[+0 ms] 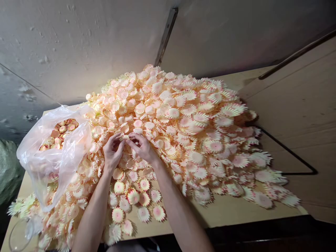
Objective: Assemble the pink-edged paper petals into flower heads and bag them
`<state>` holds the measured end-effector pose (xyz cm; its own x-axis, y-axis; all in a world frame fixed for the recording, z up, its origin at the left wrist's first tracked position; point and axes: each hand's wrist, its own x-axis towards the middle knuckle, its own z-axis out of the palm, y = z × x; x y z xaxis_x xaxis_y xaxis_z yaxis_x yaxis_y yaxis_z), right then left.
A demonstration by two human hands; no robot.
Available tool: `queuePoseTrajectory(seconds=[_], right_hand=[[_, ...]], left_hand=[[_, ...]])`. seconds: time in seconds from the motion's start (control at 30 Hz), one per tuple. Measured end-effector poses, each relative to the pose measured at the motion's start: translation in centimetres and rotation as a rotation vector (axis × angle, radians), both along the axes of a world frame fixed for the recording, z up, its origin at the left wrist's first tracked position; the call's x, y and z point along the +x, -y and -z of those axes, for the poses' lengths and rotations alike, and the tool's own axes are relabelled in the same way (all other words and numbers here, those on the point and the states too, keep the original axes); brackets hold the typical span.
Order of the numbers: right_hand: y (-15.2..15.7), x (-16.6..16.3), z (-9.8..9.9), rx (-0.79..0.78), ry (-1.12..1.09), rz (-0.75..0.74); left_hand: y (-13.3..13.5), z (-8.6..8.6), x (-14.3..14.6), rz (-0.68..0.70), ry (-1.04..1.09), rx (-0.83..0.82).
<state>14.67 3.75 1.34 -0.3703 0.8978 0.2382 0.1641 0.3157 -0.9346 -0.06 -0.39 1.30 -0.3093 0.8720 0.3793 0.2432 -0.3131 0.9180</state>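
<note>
My left hand [113, 148] and my right hand [141, 145] meet at the near side of a large heap. Between their fingertips they pinch a small cream flower-shaped piece [125, 137] with a fringed edge, seen nearly edge-on. The heap [178, 122] is made of many similar fringed flower pieces, cream to pale pink with red-tinged tips. Below my wrists, several separate flower pieces [133, 196] with pink centres lie on the table. The fingers partly cover the held piece.
A translucent plastic bag [70, 157] of smaller flower pieces stands open at left. A clear round container [19, 234] sits at the lower left corner of the wooden table [231, 211]. A wall rises behind; a cardboard panel [296, 105] and black bent rod [299, 173] are at right.
</note>
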Motion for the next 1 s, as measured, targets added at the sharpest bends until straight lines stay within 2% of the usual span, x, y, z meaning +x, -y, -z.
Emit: queuePoseTrajectory(seconds=[0.17, 0.33, 0.47, 0.7, 1.0], right_hand=[[-0.07, 0.01, 0.0, -0.019, -0.011, -0.023], [-0.27, 0.04, 0.54, -0.09, -0.064, 0.082], [-0.4, -0.02, 0.9, -0.096, -0.055, 0.111], [-0.46, 0.01, 0.84, -0.074, -0.017, 0.11], [-0.35, -0.03, 0.51, -0.085, -0.025, 0.069]], left_hand=[[0.1, -0.11, 0.06, -0.031, -0.003, -0.032], [0.07, -0.18, 0.0, -0.082, -0.009, -0.046], [-0.16, 0.11, -0.13, -0.135, 0.017, -0.027], [-0.53, 0.78, -0.27, -0.116, 0.071, 0.052], [-0.34, 0.26, -0.29, -0.151, 0.003, 0.029]])
